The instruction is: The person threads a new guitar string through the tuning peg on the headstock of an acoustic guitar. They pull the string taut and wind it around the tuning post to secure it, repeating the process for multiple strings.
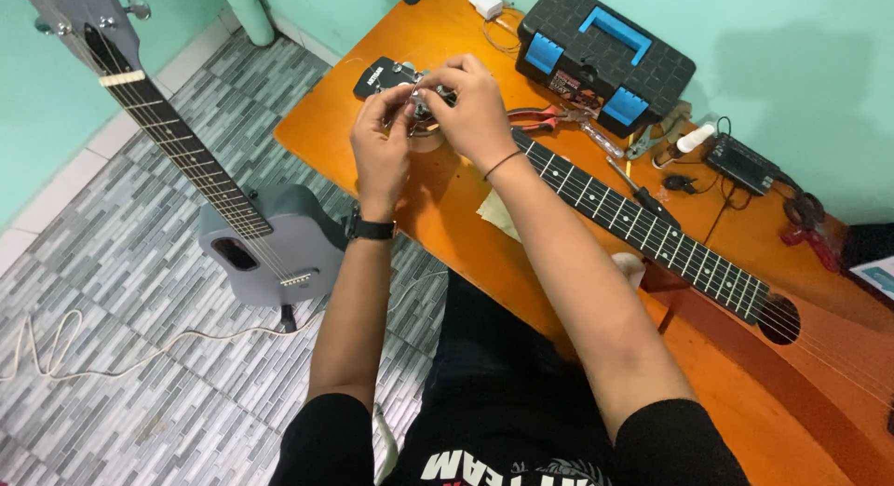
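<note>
An orange-brown acoustic guitar (819, 356) lies across the orange table (447, 30), its dark fretted neck (643, 230) running up-left to a black headstock (377, 76). My left hand (382, 146) and my right hand (475, 104) meet over the headstock, fingers pinched on its small silver tuning hardware (424, 104). The hands hide most of the headstock. A black watch (371, 229) sits on my left wrist.
A black toolbox with blue latches (605, 53) stands at the table's back. Red-handled pliers (549, 121), a screwdriver (643, 195) and small black gadgets (740, 162) lie nearby. A grey guitar (265, 244) stands on the tiled floor at left, with a white cord (112, 356).
</note>
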